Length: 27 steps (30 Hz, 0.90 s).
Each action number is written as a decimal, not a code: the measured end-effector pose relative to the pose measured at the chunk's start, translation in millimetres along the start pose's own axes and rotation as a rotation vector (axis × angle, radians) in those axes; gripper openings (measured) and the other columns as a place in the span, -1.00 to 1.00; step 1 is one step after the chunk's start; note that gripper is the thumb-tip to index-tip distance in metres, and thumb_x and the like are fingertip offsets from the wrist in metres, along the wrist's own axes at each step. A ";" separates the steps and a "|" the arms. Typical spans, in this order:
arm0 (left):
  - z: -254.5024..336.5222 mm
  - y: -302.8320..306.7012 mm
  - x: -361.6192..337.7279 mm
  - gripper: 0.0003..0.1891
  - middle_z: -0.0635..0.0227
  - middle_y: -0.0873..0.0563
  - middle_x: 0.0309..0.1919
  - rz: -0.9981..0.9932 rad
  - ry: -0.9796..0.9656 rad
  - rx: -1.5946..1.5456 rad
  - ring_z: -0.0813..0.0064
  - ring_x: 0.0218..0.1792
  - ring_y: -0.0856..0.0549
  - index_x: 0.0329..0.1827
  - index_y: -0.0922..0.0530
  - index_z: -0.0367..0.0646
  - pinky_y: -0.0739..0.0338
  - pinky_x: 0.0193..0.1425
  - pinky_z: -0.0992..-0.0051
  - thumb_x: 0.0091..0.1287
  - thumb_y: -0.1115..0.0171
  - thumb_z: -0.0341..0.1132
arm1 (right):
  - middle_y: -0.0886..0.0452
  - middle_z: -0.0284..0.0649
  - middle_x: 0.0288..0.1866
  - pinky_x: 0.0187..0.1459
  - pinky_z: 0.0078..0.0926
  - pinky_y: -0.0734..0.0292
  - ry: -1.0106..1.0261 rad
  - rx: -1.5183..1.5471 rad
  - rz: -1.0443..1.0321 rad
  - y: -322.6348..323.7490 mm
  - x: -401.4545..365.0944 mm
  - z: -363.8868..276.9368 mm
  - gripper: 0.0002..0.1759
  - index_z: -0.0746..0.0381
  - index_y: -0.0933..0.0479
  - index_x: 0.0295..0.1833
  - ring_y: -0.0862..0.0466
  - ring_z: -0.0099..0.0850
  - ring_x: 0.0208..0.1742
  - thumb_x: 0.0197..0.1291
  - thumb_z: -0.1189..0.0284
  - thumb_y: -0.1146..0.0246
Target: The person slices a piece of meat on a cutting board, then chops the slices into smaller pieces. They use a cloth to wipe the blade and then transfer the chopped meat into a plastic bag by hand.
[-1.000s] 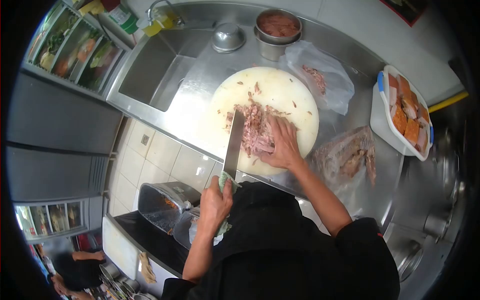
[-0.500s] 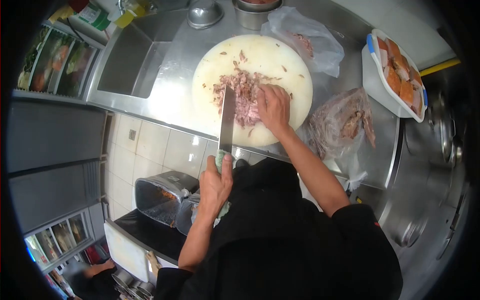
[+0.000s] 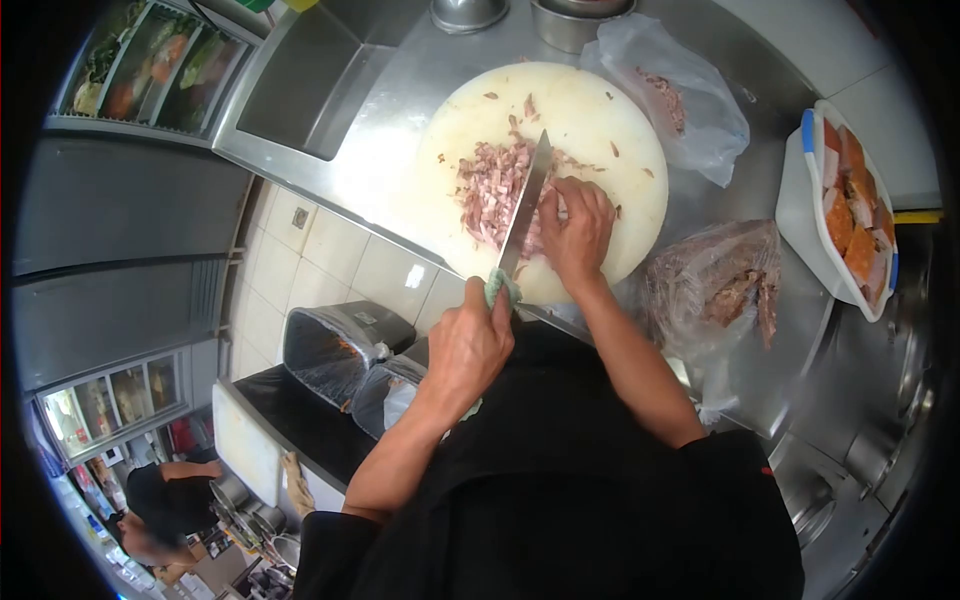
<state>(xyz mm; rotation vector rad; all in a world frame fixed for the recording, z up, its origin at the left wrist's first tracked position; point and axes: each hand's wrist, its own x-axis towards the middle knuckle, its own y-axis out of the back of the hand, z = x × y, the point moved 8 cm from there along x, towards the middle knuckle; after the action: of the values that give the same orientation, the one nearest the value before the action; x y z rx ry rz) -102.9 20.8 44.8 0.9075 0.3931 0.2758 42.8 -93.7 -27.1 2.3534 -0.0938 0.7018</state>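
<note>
My left hand (image 3: 468, 342) is closed round the handle of a long-bladed knife (image 3: 527, 200), with pale green cloth (image 3: 503, 288) wrapped at the grip. The blade slants up and to the right across a heap of diced pinkish meat (image 3: 488, 190) on a round white chopping board (image 3: 630, 245). Close to the right side of the blade, my right hand (image 3: 580, 228) rests with bent fingers on the meat; the fingertips are partly hidden. Small brownish scraps lie scattered about the board.
On the steel counter are a plastic bag of meat (image 3: 705, 275), another clear bag (image 3: 705, 125) and metal bowls (image 3: 570, 30). A white tub (image 3: 805, 230) holds orange-skinned meat pieces. Left is a sink (image 3: 305, 100); below are lined bins (image 3: 325, 350). A person (image 3: 165, 510) stands bottom left.
The knife has moved from upright to a slant, its tip swinging right over the meat towards my right hand. The whole view has shifted, and more of the other person shows.
</note>
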 end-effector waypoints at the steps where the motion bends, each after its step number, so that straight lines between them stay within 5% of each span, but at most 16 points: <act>1: 1.8 -1.1 -0.6 -0.73 -0.34 -0.63 -0.55 -0.014 0.002 0.012 -0.40 -0.49 -0.63 -0.14 -0.42 -0.30 -0.53 -0.35 -0.19 0.50 -0.13 -0.22 | -0.73 -0.22 -0.06 0.16 -0.15 -0.41 -0.015 0.005 -0.006 0.0 -0.4 0.4 -0.81 0.19 -0.69 -0.11 -0.61 -0.19 0.06 0.15 0.42 -0.31; 8: 7.1 -4.5 3.6 -0.74 -0.31 -0.63 -0.57 -0.065 0.029 0.078 -0.38 -0.50 -0.64 -0.17 -0.42 -0.34 -0.53 -0.38 -0.18 0.49 -0.14 -0.26 | -0.72 -0.23 -0.08 0.13 -0.16 -0.41 0.031 -0.022 -0.015 2.6 3.1 -4.4 -0.81 0.20 -0.68 -0.12 -0.60 -0.21 0.04 0.15 0.42 -0.31; 13: 20.7 -16.9 46.3 -0.73 -0.38 -0.62 -0.50 -0.048 0.014 0.023 -0.42 -0.37 -0.63 -0.20 -0.45 -0.41 -0.51 -0.23 -0.21 0.48 -0.12 -0.29 | -0.70 -0.23 -0.09 0.10 -0.15 -0.41 0.046 -0.041 -0.008 2.6 5.1 -8.4 -0.82 0.23 -0.67 -0.14 -0.59 -0.21 0.02 0.16 0.43 -0.30; 21: -6.7 -23.5 21.2 -0.73 -0.36 -0.62 -0.57 -0.071 0.022 0.080 -0.39 -0.47 -0.65 -0.20 -0.43 -0.35 -0.55 -0.35 -0.18 0.47 -0.14 -0.25 | -0.69 -0.26 -0.12 0.09 -0.19 -0.41 0.038 -0.043 -0.026 3.2 5.7 -11.1 -0.86 0.23 -0.65 -0.20 -0.59 -0.24 -0.01 0.09 0.48 -0.32; 27: 26.9 -36.6 135.0 -0.69 -0.38 -0.60 -0.52 0.130 -0.199 -0.054 -0.38 -0.37 -0.66 -0.26 -0.57 -0.44 -0.55 -0.27 -0.11 0.46 -0.13 -0.28 | -0.69 -0.23 -0.11 0.09 -0.19 -0.39 0.075 -0.023 -0.032 1.4 4.3 -8.5 -0.84 0.25 -0.64 -0.18 -0.59 -0.22 0.01 0.08 0.51 -0.31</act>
<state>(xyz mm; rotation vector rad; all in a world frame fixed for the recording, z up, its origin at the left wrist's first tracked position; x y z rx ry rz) 32.3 33.3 1.4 0.8996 0.1425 0.3106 42.2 -89.0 -18.8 2.2987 -0.0309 0.7678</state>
